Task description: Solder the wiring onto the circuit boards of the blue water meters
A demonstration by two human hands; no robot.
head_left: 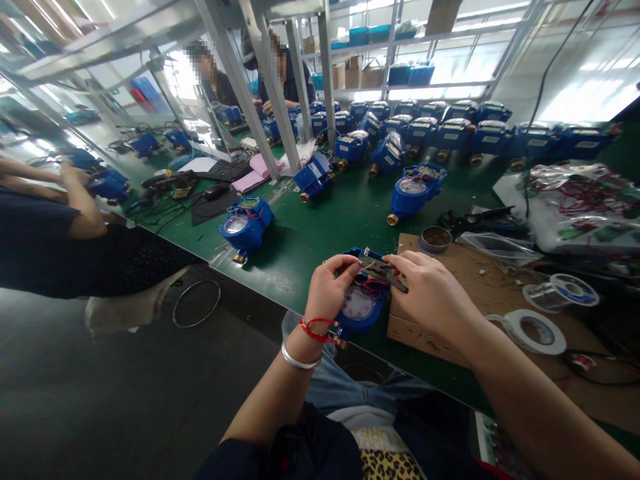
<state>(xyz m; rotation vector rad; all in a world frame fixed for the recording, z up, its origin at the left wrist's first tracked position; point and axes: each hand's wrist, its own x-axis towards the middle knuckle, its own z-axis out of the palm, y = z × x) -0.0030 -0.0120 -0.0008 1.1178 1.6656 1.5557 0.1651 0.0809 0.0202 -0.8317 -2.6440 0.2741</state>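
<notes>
A blue water meter point(359, 308) with a round clear dial sits at the bench's near edge, between my hands. Thumb and finger of my left hand point(327, 290) are pinched on a thin white wire point(369, 265) above the meter's open box. My right hand point(433, 287) is closed on small dark pliers point(381, 271), whose jaws point left, close to that wire. Whether the jaws touch the wire I cannot tell. Red wires point(373, 288) lie over the meter just below the tool. My palms and part of the meter's box are hidden.
Right of the meter, a cardboard sheet point(425, 333) carries a solder spool point(563, 293), a tape roll point(537, 331) and a small round tin point(435, 239). More blue meters point(414, 192) stand behind, several in rows. Metal posts point(327, 80) rise mid-bench. Co-workers point(40, 233) sit left and opposite.
</notes>
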